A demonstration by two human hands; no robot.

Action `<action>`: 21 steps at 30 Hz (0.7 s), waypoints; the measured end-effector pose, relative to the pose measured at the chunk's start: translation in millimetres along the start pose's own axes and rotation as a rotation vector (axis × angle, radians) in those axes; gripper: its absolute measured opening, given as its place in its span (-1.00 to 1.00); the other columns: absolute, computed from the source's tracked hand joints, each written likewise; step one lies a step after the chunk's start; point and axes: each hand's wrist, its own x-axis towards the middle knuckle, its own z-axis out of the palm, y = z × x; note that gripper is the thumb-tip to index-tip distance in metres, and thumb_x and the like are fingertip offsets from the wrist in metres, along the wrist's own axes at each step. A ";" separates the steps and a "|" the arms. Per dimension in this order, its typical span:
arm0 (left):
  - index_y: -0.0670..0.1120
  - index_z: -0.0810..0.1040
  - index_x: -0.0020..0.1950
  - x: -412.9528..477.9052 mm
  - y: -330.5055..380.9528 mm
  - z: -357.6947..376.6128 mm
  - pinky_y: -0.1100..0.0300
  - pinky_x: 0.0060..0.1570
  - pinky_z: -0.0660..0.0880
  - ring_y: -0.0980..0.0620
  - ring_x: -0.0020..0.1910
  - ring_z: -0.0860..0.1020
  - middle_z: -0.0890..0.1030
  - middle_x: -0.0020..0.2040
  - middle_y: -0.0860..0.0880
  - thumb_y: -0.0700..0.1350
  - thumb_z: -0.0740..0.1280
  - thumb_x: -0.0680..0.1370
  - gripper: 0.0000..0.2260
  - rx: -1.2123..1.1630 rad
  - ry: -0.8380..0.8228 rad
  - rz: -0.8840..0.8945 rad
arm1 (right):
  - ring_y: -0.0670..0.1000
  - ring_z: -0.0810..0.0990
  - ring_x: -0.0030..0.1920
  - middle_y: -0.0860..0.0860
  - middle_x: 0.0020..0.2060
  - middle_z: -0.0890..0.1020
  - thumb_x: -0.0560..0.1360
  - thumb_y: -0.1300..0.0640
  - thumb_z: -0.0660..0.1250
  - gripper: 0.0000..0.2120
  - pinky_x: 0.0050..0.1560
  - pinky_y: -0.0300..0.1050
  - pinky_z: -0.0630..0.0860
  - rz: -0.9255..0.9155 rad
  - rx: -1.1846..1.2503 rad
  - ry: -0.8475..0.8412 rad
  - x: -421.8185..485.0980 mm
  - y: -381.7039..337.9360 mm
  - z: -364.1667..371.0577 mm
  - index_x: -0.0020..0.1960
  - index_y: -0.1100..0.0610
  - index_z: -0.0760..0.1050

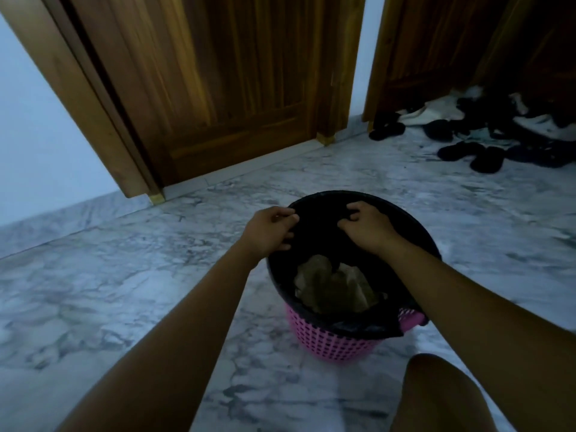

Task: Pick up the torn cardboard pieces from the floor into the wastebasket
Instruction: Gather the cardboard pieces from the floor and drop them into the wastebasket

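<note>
Brown cardboard pieces (333,285) lie in the pink wastebasket (330,341), inside its black liner (314,219). We see none left on the marble floor (124,275), so the job looks nearly done. Our left hand (269,227) and right hand (369,227) pinch the liner at the far rim. Wooden doors (218,88) stand beyond, and dark shoes (473,141) are heaped far right.

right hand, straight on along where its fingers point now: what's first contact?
The black bin liner at the far rim of the wastebasket; the right hand seems to pinch it. Past that fold, the left hand lies in line, though depth is unclear.
</note>
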 end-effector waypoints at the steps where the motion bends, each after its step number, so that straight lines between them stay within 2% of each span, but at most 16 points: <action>1: -0.11 0.56 0.28 -3.9 -0.2 -12.0 0.02 -0.01 0.66 -0.12 0.09 0.64 0.63 0.16 -0.16 -0.09 0.33 0.62 -0.75 -0.002 0.031 0.019 | 0.11 0.53 0.28 0.09 0.36 0.51 0.61 0.03 0.33 -0.52 0.19 -0.11 0.49 -0.042 0.001 -0.003 -0.1 -12.4 10.0 0.50 0.07 0.36; 4: -0.11 0.56 0.30 -17.0 -8.8 -51.5 -0.02 0.05 0.64 -0.10 0.10 0.64 0.63 0.16 -0.11 -0.08 0.31 0.64 -0.74 0.012 0.095 0.042 | 0.00 0.60 0.09 -0.01 0.09 0.64 0.60 0.09 0.35 -0.81 0.03 -0.23 0.47 -0.187 0.003 0.010 -1.2 -47.6 47.0 0.20 0.03 0.60; 7: -0.10 0.55 0.30 -43.6 -34.9 -111.7 0.00 0.06 0.63 -0.06 0.10 0.64 0.63 0.15 -0.09 -0.05 0.31 0.63 -0.74 0.017 0.183 0.017 | -0.01 0.61 -0.04 -0.01 0.02 0.66 0.60 0.11 0.35 -0.92 -0.03 -0.17 0.51 -0.319 -0.026 0.016 -11.0 -93.5 103.9 0.02 -0.02 0.61; 10: -0.09 0.57 0.27 -91.1 -80.5 -189.9 -0.02 0.07 0.63 -0.05 0.09 0.65 0.65 0.10 -0.08 -0.04 0.33 0.62 -0.75 0.036 0.298 -0.052 | -0.02 0.55 -0.22 0.05 0.02 0.65 0.62 0.10 0.33 -0.91 -0.27 -0.19 0.41 -0.398 -0.102 -0.125 -36.6 -141.3 183.6 0.07 0.00 0.60; 12: -0.07 0.58 0.25 -123.7 -110.4 -238.5 -0.06 0.09 0.62 -0.06 0.08 0.65 0.65 0.11 -0.10 -0.03 0.35 0.60 -0.75 0.037 0.366 -0.105 | 0.00 0.54 -0.23 0.07 0.00 0.64 0.62 0.09 0.32 -0.88 -0.34 -0.20 0.37 -0.423 -0.149 -0.209 -56.4 -164.2 234.0 0.11 0.03 0.61; 16: -0.04 0.60 0.20 -198.6 -171.9 -331.9 -0.09 0.06 0.63 -0.09 0.05 0.66 0.65 0.10 -0.11 -0.02 0.38 0.58 -0.78 0.041 0.489 -0.180 | 0.04 0.65 -0.07 0.01 -0.03 0.67 0.59 0.05 0.36 -0.94 -0.20 -0.10 0.56 -0.463 -0.196 -0.367 -106.8 -202.6 335.9 0.03 -0.03 0.61; 18: -0.04 0.61 0.19 -240.9 -201.5 -371.4 -0.09 0.03 0.63 -0.11 0.04 0.67 0.66 0.08 -0.09 0.00 0.39 0.57 -0.77 0.053 0.540 -0.236 | 0.02 0.66 -0.05 0.00 -0.01 0.68 0.58 0.05 0.37 -0.93 -0.11 -0.07 0.61 -0.474 -0.218 -0.459 -131.9 -217.7 383.9 0.03 -0.03 0.62; 19: -0.02 0.62 0.18 -260.6 -214.6 -388.7 -0.07 0.02 0.63 -0.12 0.04 0.67 0.67 0.06 -0.07 0.01 0.40 0.56 -0.77 0.051 0.562 -0.259 | 0.02 0.66 -0.06 0.00 0.00 0.68 0.58 0.04 0.37 -0.92 -0.09 -0.07 0.61 -0.481 -0.233 -0.497 -144.5 -225.0 404.6 0.05 -0.02 0.63; 21: 0.00 0.63 0.17 -300.0 -238.4 -423.4 0.00 -0.01 0.62 -0.15 0.05 0.67 0.67 0.04 -0.06 0.04 0.40 0.55 -0.77 0.046 0.607 -0.316 | 0.02 0.66 -0.07 0.02 0.02 0.68 0.58 0.03 0.38 -0.88 -0.20 -0.14 0.57 -0.488 -0.258 -0.574 -170.3 -242.7 443.8 0.09 -0.01 0.62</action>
